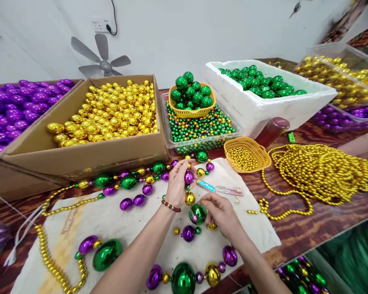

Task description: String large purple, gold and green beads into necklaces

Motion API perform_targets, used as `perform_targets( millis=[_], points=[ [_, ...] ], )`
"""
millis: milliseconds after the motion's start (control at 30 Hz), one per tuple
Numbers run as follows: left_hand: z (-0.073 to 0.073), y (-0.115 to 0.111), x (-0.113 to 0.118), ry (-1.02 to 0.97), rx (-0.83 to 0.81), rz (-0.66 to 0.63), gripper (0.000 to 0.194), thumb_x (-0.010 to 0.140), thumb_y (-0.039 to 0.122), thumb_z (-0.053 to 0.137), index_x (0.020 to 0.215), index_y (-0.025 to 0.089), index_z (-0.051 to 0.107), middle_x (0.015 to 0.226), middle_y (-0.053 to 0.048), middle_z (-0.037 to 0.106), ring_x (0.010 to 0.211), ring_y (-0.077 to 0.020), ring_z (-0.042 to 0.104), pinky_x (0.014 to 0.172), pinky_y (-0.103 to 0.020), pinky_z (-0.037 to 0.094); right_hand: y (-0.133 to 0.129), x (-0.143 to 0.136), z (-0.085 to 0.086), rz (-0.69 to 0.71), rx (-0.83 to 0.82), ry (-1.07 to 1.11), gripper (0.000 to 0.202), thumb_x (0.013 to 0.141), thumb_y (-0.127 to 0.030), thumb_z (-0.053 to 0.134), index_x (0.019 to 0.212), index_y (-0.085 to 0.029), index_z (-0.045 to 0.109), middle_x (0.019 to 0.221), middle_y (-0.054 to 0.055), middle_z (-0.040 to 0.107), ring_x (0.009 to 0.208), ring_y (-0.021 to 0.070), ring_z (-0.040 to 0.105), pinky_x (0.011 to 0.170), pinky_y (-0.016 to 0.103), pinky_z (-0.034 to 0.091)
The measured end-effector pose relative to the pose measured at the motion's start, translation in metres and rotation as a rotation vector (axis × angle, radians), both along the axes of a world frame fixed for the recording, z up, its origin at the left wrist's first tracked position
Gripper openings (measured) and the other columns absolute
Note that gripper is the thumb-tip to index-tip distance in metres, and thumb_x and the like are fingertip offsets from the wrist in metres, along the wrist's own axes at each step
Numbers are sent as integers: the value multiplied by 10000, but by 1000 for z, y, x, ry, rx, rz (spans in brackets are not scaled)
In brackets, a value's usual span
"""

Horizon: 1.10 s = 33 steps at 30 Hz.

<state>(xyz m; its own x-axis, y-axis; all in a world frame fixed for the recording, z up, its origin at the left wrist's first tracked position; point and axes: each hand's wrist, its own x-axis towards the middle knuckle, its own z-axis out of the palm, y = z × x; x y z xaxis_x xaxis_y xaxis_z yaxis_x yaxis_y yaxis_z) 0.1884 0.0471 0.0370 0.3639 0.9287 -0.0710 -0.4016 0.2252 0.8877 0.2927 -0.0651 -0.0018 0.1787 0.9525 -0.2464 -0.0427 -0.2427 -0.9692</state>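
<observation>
My left hand point(177, 183), a beaded bracelet point(171, 206) on its wrist, pinches a bead string at a shiny purple bead point(189, 177). Below that bead come a gold bead point(189, 199) and a large green bead point(198, 214). My right hand point(220, 213) is closed beside the green bead, thumb and fingertips together; what they grip is too small to make out. Loose purple beads point(139, 200) lie left of my hands on the white cloth point(116, 228). Nearer me, a strung row with a big green bead point(183, 278) crosses the cloth.
Behind stand a cardboard box point(88, 157) of gold beads, a white foam box point(233, 96) of green ones and a yellow basket point(265, 160) of small beads. Tweezers point(228, 190) lie past my right hand. A pile of gold bead chain point(322, 171) covers the right side.
</observation>
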Motion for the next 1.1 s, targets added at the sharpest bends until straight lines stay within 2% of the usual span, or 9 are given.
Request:
perform_targets(
  millis=[133,233,367,500,633,767,833,967,1100],
  points=[
    [3,-4,-8,135,39,-182,386,845,445,590,1134,189,574,840,-32,618,572,-91,566,361,-143,322,24,15,23,-112,198,-15,220,898,-379,545,907,-184,647,685,-9,639,492,97,569,444,187,374],
    [7,-8,-15,199,67,-271,401,869,443,559,1193,212,516,786,-5,577,550,-85,543,357,-136,308,49,19,34,-84,241,103,234,867,-369,586,1001,-187,642,667,-25,616,467,83,531,402,175,322],
    [7,-10,-24,276,84,-338,395,877,447,548,1190,218,478,774,-3,570,563,-92,550,358,-133,285,67,14,35,-3,231,188,211,817,-348,625,886,-151,656,530,-50,535,405,62,436,378,167,250],
    [1,-11,-30,296,94,-346,362,884,474,521,1143,226,473,827,-17,604,566,-92,557,366,-138,298,68,4,28,3,257,197,181,794,-335,646,786,-156,618,500,-55,524,417,65,433,402,170,297],
    [-1,-13,-34,366,126,-350,320,881,472,522,1061,209,548,791,-26,622,585,-105,574,382,-147,319,76,8,26,-151,302,163,169,830,-334,618,776,-184,561,466,-85,481,399,61,426,403,164,317],
    [4,-14,-43,447,162,-384,267,882,410,531,953,172,629,712,-35,625,536,-97,555,387,-159,305,91,26,38,-367,348,226,200,862,-407,549,839,-223,473,623,-74,586,406,60,510,367,160,321],
    [8,-13,-48,458,146,-377,250,876,395,538,905,167,635,689,-34,630,504,-92,544,378,-163,292,92,31,45,-336,350,347,241,842,-441,582,855,-227,471,714,-49,632,460,79,578,383,165,373],
    [13,-10,-57,437,101,-342,243,850,404,572,861,170,639,678,-29,633,468,-84,532,357,-163,264,78,32,45,-65,308,563,378,886,-560,511,975,-202,593,922,47,695,687,125,659,482,186,480],
    [16,-8,-61,411,104,-333,240,859,397,560,862,171,641,688,-28,634,482,-86,545,399,-171,336,58,27,23,-124,209,659,549,868,-674,430,1031,-195,642,1036,74,691,717,135,653,499,209,500]
  ],
)
